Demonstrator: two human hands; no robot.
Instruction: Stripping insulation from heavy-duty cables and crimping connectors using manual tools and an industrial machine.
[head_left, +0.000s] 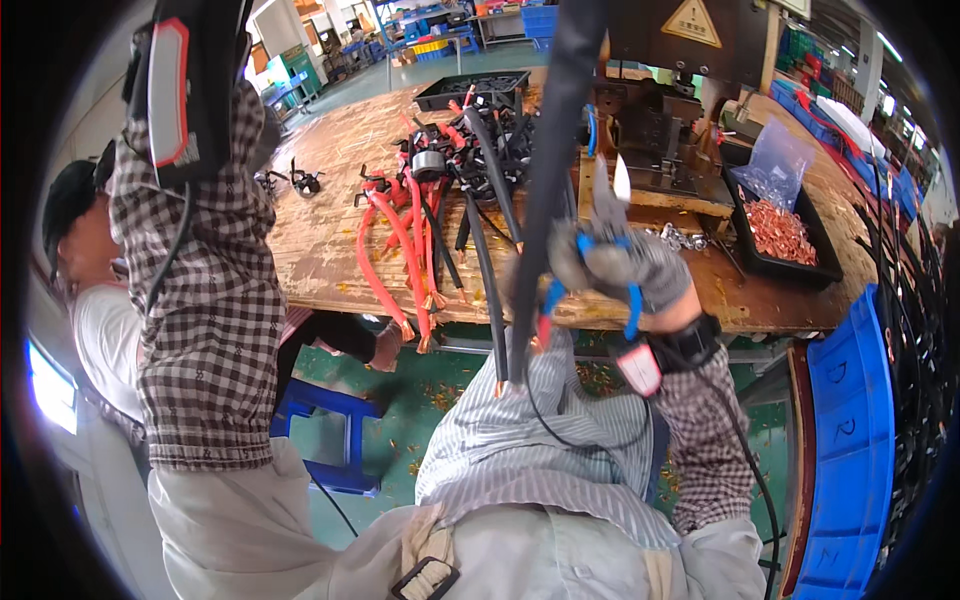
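Note:
My right hand (625, 265), in a grey glove, is closed around blue-handled cutters (607, 200), their metal jaws pointing up. Just left of it hangs a thick black cable (553, 130), running from the top of the view down past the table's front edge. Whether the cutters touch this cable, I cannot tell. My left arm (205, 300), in a checked sleeve, is raised along the left side; its hand lies outside the view. Red cables (385, 255) and black cables lie heaped on the table, several with bare copper ends over the front edge.
A press machine (660, 130) stands at the back right of the wooden table (320, 235). Beside it, a black tray (800, 265) holds copper pieces and a plastic bag. A blue crate (850, 430) is at the right. A blue stool (325, 440) and another person (110, 310) are at the left.

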